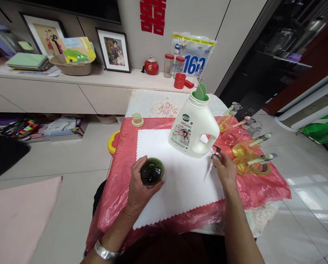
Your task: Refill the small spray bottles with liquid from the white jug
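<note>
My left hand [138, 187] is wrapped round a dark green bottle [152, 171] that stands on a white mat [177, 176]; I look down on its open neck. My right hand [225, 169] pinches a black pump head [215, 152] whose clear tube [208, 170] hangs down toward the mat. Just beyond both hands stands a large white detergent jug [193, 128] with its green spout open at the top.
A red plastic sheet [263, 187] covers the small table. Several yellow glass cups with handles [246, 156] lie at the right. A pale cap [138, 120] sits at the far left corner. Jars, a red pot and photo frames stand on the back shelf [98, 77].
</note>
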A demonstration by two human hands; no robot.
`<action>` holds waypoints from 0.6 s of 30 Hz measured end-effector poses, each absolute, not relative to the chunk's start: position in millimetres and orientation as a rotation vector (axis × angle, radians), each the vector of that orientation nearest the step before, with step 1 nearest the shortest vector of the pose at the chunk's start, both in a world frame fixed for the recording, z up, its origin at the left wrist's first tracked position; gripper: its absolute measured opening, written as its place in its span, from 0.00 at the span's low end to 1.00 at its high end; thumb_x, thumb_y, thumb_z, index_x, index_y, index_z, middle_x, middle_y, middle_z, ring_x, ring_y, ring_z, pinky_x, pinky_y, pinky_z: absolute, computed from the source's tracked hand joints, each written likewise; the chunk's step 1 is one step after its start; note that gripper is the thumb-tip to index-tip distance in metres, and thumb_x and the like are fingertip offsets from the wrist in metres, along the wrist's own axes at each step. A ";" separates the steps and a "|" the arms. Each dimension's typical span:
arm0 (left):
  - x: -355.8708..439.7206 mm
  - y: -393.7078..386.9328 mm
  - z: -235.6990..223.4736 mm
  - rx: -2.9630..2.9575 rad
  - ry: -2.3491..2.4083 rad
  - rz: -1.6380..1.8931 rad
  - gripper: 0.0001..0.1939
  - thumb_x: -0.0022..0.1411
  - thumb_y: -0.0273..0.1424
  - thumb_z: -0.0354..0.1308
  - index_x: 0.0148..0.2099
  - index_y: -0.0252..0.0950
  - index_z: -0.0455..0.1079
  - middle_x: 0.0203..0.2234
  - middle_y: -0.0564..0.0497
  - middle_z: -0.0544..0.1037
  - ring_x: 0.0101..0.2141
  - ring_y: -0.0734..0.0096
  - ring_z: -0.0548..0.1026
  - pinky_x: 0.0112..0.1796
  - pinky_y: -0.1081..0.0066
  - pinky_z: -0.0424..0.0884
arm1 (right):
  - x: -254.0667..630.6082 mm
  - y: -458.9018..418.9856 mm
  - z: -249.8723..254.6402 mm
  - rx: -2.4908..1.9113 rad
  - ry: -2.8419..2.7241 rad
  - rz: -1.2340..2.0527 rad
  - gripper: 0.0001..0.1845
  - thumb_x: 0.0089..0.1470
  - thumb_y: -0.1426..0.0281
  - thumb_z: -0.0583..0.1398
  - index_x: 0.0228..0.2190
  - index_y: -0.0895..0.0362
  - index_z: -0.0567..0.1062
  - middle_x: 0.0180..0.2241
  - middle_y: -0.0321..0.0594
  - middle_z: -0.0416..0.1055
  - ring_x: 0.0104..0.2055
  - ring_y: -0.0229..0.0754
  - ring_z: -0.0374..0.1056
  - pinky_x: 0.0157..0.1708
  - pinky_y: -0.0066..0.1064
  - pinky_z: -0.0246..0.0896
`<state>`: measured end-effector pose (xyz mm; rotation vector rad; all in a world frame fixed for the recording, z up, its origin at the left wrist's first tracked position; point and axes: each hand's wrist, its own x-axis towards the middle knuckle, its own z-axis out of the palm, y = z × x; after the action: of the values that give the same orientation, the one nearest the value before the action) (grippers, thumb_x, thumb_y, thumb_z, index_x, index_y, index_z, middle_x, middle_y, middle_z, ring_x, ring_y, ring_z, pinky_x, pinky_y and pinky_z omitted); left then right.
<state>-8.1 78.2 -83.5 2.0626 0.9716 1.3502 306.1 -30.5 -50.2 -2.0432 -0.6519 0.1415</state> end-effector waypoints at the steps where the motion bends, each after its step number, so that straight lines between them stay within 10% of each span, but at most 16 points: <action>1: -8.0 78.3 -83.8 2.064 0.970 1.350 0.43 0.54 0.39 0.72 0.67 0.38 0.56 0.57 0.40 0.69 0.58 0.50 0.70 0.58 0.49 0.70 | 306.2 -29.8 -45.5 -2.060 -0.662 0.129 0.41 0.39 0.45 0.63 0.44 0.66 0.78 0.39 0.53 0.73 0.44 0.56 0.70 0.52 0.57 0.63; 7: -5.6 78.0 -84.0 2.044 0.961 1.371 0.43 0.55 0.43 0.71 0.66 0.38 0.57 0.57 0.39 0.69 0.57 0.50 0.70 0.58 0.48 0.70 | 291.0 -18.3 -8.6 -1.885 -0.832 0.137 0.38 0.46 0.46 0.64 0.50 0.61 0.76 0.50 0.51 0.70 0.52 0.52 0.68 0.56 0.50 0.64; 18: -4.7 74.9 -84.7 1.966 0.906 1.405 0.47 0.52 0.46 0.72 0.67 0.40 0.55 0.57 0.39 0.68 0.58 0.48 0.70 0.58 0.48 0.70 | 307.3 41.2 6.6 -1.558 -0.862 0.414 0.31 0.35 0.58 0.72 0.41 0.61 0.76 0.40 0.44 0.74 0.39 0.42 0.71 0.40 0.32 0.69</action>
<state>-4.7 74.9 -84.7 1.9663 0.9055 1.4050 307.3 41.2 6.6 -1.5584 -0.8622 0.4139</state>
